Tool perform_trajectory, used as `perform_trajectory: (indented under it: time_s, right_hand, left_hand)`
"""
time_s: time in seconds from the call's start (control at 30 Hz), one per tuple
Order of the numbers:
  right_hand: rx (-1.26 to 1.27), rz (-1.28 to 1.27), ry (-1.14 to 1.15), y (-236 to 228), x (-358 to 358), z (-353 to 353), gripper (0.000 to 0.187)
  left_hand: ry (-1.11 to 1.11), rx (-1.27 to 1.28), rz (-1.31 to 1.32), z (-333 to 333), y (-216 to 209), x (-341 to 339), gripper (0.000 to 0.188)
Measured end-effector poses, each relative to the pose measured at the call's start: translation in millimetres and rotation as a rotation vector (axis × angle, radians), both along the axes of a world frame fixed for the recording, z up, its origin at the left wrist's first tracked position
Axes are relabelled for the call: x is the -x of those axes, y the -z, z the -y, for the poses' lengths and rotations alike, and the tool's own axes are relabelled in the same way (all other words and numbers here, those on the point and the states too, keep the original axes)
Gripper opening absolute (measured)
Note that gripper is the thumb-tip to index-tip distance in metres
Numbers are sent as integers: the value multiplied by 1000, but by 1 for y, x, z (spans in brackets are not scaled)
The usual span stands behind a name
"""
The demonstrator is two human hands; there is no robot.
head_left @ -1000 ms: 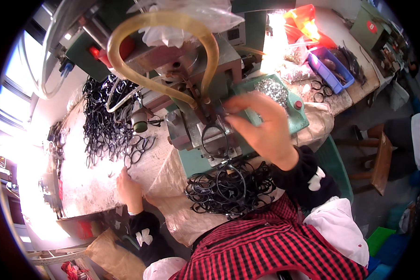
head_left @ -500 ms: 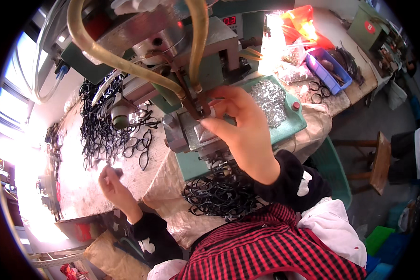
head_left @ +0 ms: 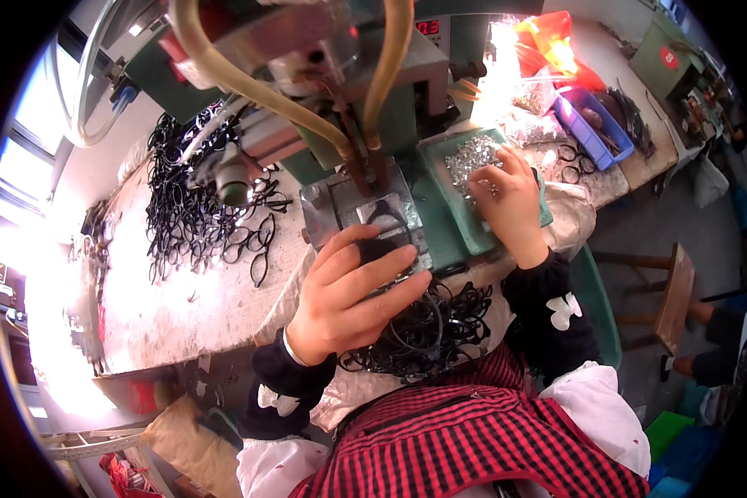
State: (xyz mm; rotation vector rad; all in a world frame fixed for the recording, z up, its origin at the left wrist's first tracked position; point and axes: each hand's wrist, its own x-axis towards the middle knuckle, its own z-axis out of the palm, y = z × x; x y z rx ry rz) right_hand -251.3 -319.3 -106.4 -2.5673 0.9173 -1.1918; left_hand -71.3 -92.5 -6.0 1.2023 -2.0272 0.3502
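Observation:
My left hand (head_left: pixel 336 303) bends over the metal fixture block (head_left: pixel 324 203) of the machine, its fingers closed around a black piece that looks like an eyeglass frame (head_left: pixel 373 249). The fingers hide most of that frame. To the right, my right hand (head_left: pixel 513 203) dips into a green tray (head_left: pixel 479 242) of small shiny metal parts (head_left: pixel 465 162). Its fingers are bent together among the parts, and what they pinch is hidden. Two copper-coloured electrode tips (head_left: pixel 363 176) stand over the block, joined to thick yellowish hoses (head_left: pixel 261 116).
Black frames lie in a heap (head_left: pixel 440 332) just below the block, and a larger heap (head_left: pixel 199 207) covers the left of the table. Behind the tray are a blue bin (head_left: pixel 593 137) and an orange bag (head_left: pixel 548 41). A wooden stool (head_left: pixel 676 299) stands at the right.
My left hand has come from the left of the table to the fixture. My right hand has moved from the electrode tips into the tray of metal parts. The view has shifted slightly.

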Motion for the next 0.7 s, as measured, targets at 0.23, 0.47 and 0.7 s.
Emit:
perform_trajectory:
  time_s: [0.23,0.47,0.7]
  right_hand:
    - [-2,85,38,-9,-2,-5,6]
    - [-343,229,-10,-24,16,-23,13]
    - [-315,322,-108,-32,-8,-26,11]
  left_hand:
    - [-75,-68,-38,-10,4,9,35]
    - [-1145,517,-450,-132,-14,-43,21]
    - [-980,-339,177,-102,47,-171,29]
